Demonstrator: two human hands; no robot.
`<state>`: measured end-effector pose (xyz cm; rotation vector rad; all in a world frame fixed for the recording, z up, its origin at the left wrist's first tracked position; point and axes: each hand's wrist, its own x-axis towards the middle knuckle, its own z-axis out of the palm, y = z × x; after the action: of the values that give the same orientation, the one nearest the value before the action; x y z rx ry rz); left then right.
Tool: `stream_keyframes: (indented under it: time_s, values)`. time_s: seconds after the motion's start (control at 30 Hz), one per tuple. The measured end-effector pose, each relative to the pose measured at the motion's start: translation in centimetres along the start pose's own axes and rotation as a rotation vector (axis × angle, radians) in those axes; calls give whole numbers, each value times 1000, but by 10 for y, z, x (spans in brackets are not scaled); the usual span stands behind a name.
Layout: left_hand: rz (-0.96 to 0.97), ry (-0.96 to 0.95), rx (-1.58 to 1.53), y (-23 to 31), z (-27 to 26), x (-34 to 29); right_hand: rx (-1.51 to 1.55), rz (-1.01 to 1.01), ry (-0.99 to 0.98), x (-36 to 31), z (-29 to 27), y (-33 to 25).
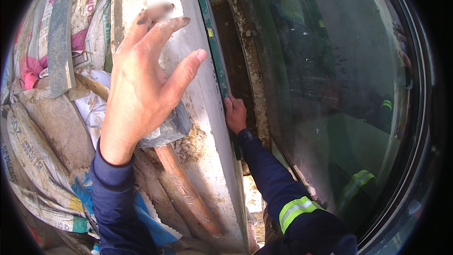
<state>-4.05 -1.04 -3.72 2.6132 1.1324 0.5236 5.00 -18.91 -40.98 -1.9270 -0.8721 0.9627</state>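
My left hand [146, 73] is raised over a pale concrete ledge, fingers spread and nothing held; its fingertips are dirty. Below it lies a hammer with a grey metal head [175, 126], partly covered by the hand, and a worn wooden handle [188, 186] pointing toward me. Along the right side of the ledge runs a long green spirit level [217, 56] with a small yellow vial. My right hand [236, 114] grips it near its lower part, the fingers partly hidden behind the wrist and the bar.
Dirty woven sacks [52, 127] are piled at the left, with a grey flat strip [61, 38] on them. The concrete ledge [207, 127] divides them from a narrow gap. On the right a large dark glass pane [330, 89] with a black frame reflects the surroundings.
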Motion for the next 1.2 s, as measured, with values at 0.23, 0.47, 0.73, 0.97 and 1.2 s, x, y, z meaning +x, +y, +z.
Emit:
stream_keyframes:
  time_s: [0.23,0.47,0.73,0.97,1.2]
  values:
    - [-12,-16,2,5,0,1,6,8,11,0,0,4]
    - [-8,14,29,7,3,4,-25,46,25,0,-4,-4]
    - [48,-204,100,49,-104,-74,-15,15,102,-3,1,-6]
    - [-492,198,200,88,-141,-202,-73,71,128,-2,-1,-3]
    - [-561,458,505,94,-164,-243,-132,41,97,-9,6,-4]
